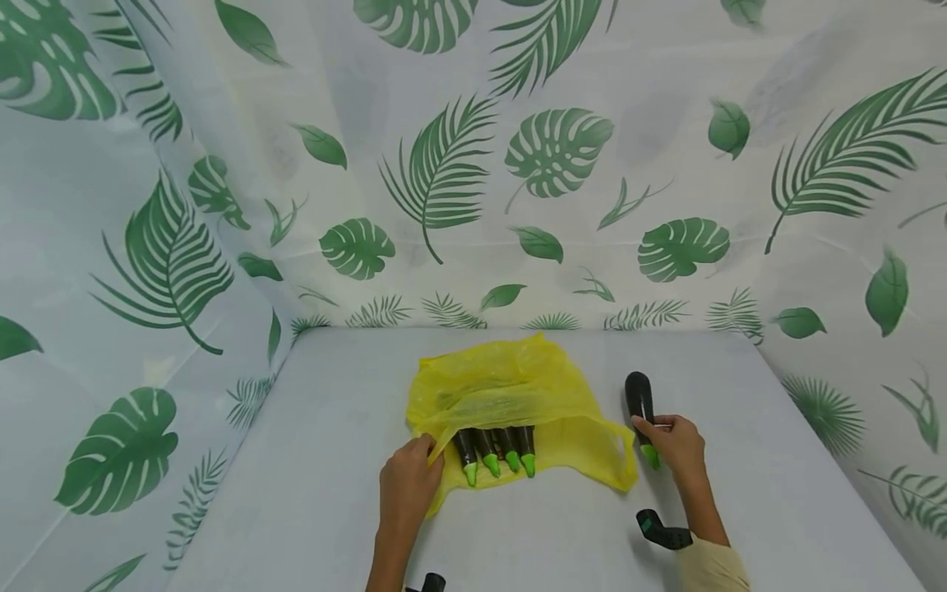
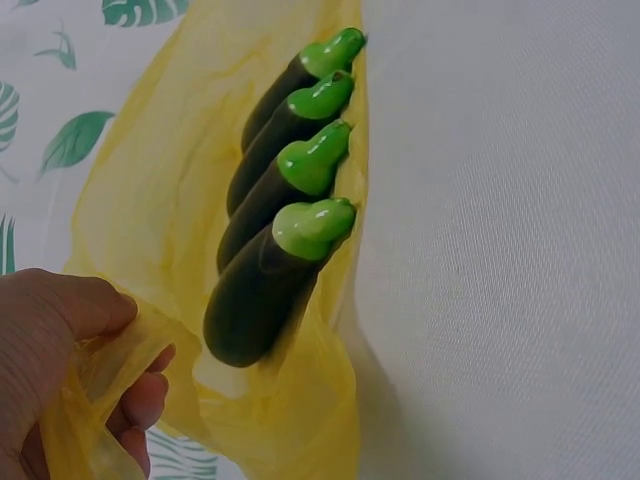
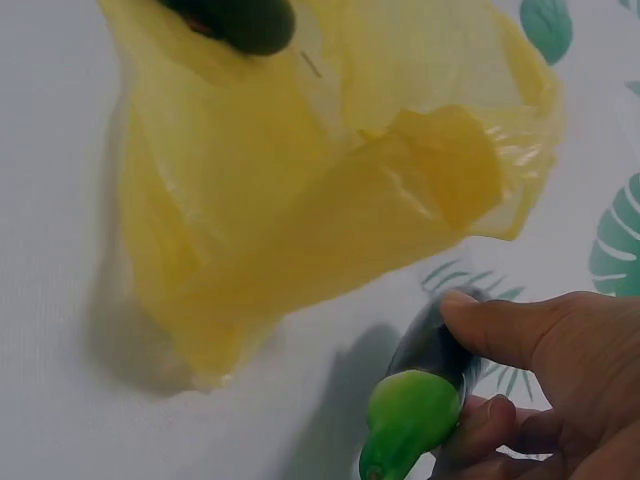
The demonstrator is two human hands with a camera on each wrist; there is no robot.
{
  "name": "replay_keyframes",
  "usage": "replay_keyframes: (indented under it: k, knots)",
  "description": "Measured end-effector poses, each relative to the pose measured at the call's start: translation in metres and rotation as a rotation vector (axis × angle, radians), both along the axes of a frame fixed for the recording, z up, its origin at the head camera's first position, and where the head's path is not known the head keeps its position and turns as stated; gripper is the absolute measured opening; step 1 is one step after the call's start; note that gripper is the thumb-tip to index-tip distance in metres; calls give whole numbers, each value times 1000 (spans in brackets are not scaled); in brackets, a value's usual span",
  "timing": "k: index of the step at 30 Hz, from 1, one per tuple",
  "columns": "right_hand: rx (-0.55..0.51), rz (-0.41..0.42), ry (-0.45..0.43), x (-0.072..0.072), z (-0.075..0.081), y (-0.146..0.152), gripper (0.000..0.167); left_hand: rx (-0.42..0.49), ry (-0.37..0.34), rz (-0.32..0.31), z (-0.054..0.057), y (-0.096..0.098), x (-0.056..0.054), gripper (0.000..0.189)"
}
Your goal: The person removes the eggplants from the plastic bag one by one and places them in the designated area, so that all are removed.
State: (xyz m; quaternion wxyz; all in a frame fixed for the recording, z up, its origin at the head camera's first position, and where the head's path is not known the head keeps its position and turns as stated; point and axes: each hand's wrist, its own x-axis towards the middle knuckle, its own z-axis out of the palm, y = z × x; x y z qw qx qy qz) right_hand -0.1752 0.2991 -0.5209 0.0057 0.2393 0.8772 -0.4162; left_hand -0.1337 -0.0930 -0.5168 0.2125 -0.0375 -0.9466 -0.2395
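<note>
A yellow plastic bag lies on the table with its mouth toward me. Several dark eggplants with green stem ends sit side by side inside it, stems at the opening. My left hand pinches the bag's edge at the left of the mouth, lifting the film a little. To the right of the bag, my right hand grips another eggplant between thumb and fingers, its green stem end pointing toward me. The bag's upper layer covers the far ends of the eggplants inside.
The white table meets a cloth wall printed with green leaves at the back, and similar walls rise on both sides. A black wrist device is on my right forearm, and part of another shows by the left one.
</note>
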Motion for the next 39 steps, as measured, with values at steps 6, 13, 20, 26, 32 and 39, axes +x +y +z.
replay_keyframes:
  k: [6, 13, 20, 26, 32, 39]
  knots:
    - [24, -3, -10, -10, -11, -2, 65, 1, -12, 7, -1, 0, 1, 7]
    - [55, -1, -6, -13, -16, -5, 66, 3, -14, -1, -3, -2, 2, 7]
    - [78, -12, 24, -12, -18, -3, 70, 0, -8, -2, -4, -3, 2, 7]
    - [84, -49, 28, -13, -18, -1, 65, 4, 4, -8, -4, -4, 2, 8]
    - [108, -49, 53, -15, -13, -1, 59, -6, 6, -2, -5, -5, 1, 9]
    - [135, -47, 67, -14, -9, -4, 56, -8, 5, 3, -5, -6, 2, 10]
